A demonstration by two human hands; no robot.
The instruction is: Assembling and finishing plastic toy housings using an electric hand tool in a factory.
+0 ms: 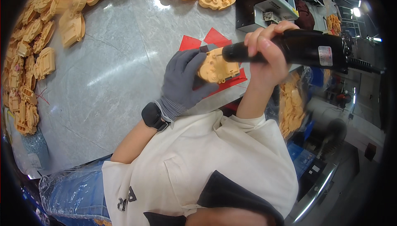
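At the far left, a heap of yellow-orange plastic housings (44,63) is spread along the edge of the grey table (111,81), and more are lined up along its far edge. Below the heap, a speckled blue container (35,145) is seen, and a blue crate (78,189) is covered with clear plastic.

Nearer the middle, a black watch (154,115) is worn on the left wrist. The left hand (180,77), covered by a grey glove, is closed around one yellow housing (213,70) — its fingers are laid over the far side, and the thumb is pressed along the near side. The housing is held at the right part of the table, above red pieces (229,84) by which it is partly surrounded.

To the right, a black power tool (306,48) is gripped by the bare right hand (269,52), the fingers wrapped over its body. Its nose is pointed leftward at the housing's upper part; whether a screw is being met there cannot be told. Behind the tool, a black-and-grey unit (277,5) is placed — and, beside the right forearm, more yellow parts (290,106) are gathered in clear plastic.
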